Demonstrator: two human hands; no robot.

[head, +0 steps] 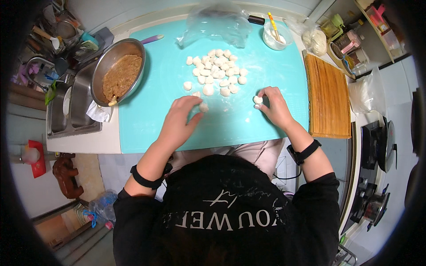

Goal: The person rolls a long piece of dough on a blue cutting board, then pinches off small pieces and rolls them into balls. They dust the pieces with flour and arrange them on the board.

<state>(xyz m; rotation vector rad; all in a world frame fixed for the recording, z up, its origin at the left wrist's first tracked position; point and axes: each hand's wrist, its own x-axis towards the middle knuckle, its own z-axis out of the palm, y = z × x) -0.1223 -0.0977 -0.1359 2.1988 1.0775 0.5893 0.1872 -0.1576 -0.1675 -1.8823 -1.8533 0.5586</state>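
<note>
Before me a cluster of floured dough pieces (pixel 216 71) rests on a turquoise silicone mat (pixel 159 126). My left hand (pixel 181 118) is at the near left of the cluster, thumb and fingers apart. One dough piece (pixel 203 107) lies just beyond its fingertips, and another (pixel 196 94) is partly hidden by the fingers. Off to the right, my right hand (pixel 274 108) pinches a small white dough piece (pixel 258 99) between thumb and fingers. A second white bit shows by the thumb tip.
A steel bowl of minced filling (pixel 122 73) stands at the left beside the sink (pixel 87 99). Behind the cluster lie a clear plastic bag (pixel 216 28) and a flour tub (pixel 279 38). A wooden board (pixel 329 99) borders the mat's right side.
</note>
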